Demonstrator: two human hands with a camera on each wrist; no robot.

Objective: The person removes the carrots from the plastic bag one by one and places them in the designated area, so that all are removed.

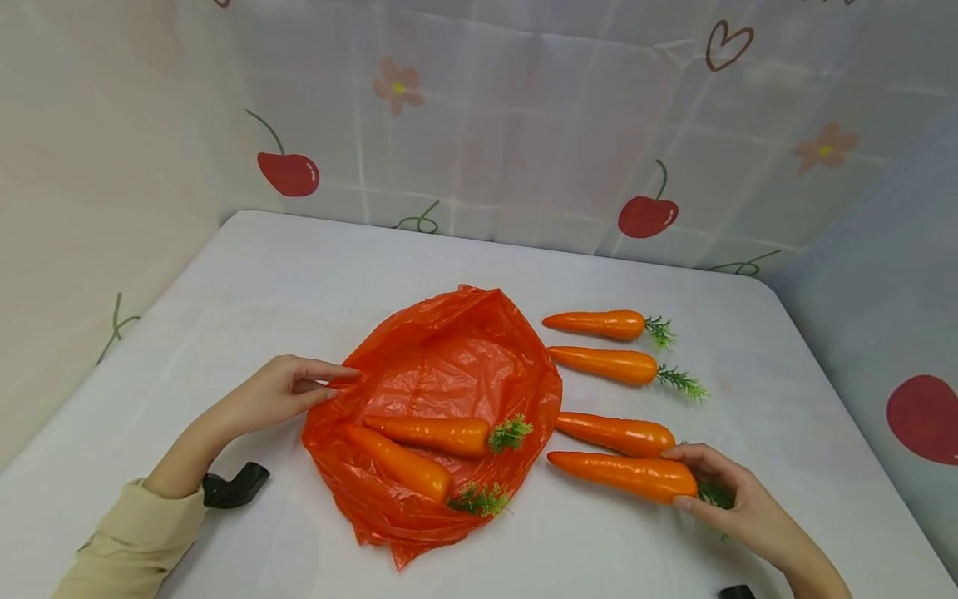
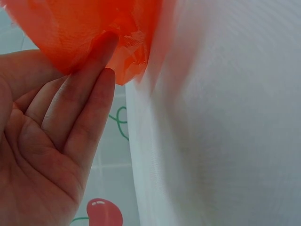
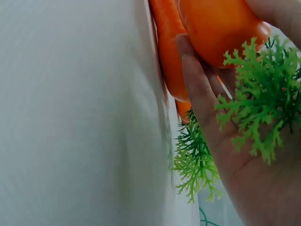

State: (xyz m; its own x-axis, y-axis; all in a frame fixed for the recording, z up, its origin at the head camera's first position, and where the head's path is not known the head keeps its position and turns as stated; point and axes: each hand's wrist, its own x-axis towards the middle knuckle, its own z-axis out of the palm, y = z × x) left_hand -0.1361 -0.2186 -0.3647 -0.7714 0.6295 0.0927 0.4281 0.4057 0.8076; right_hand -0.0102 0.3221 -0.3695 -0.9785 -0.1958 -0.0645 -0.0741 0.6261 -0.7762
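- Head view: here's the right hand (image 1: 737,499), fingers (image 3: 197,84) and thumb wrapped on the thick end of the nearest carrot (image 1: 621,476), a proper grip, with leaves (image 3: 265,99) brushing the palm in the right wrist view!
- And look at that line: the carrot's long axis runs left to right over the tabletop (image 1: 599,553), tip leading left, a shade farther from the person than the thick end.
- Dead ahead of that tip sits the red bag (image 1: 464,374), near but apart, mouth spread wide. By my reading this is the relation that matters: bag off the tip end, grip at the far end.
- Across the mouth, the left hand (image 1: 273,395) works the bag's left edge, its fingers appearing to pinch the film. It's well apart from that carrot; the right hand is clearly the nearer.
- Just behind the gripped one, a second carrot (image 1: 621,434) lies nearly parallel, tip at the rim; touching it or merely close, I can't tell.
- Farther back, two more carrots (image 1: 606,364) share the heading, tips left, leaves right.
- Inside the bag, two carrots (image 1: 430,434) lie toward the near side, leaves right as well.
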